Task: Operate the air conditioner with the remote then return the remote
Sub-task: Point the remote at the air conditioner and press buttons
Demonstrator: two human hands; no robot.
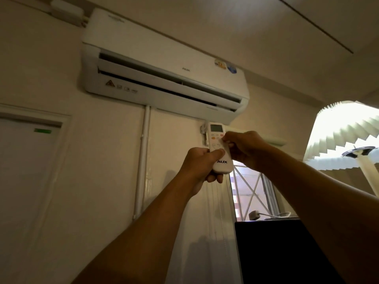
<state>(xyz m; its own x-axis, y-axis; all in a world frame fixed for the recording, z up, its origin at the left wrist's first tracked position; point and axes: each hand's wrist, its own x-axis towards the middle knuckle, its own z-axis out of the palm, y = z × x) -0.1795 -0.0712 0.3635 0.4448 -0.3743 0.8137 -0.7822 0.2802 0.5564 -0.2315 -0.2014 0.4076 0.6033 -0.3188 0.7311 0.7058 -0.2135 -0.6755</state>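
White plastic AUX remote (219, 149) — being gripped low by left hand (202, 163), fingers wrapped, screen aimed at white wall-mounted air conditioner (164, 68); right hand (243, 147) fingers bunched, pressing buttons.

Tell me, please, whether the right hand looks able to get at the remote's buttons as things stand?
Probably yes: the right hand already has a fingertip on the buttons of the remote, and the left hand grips only its lower half.
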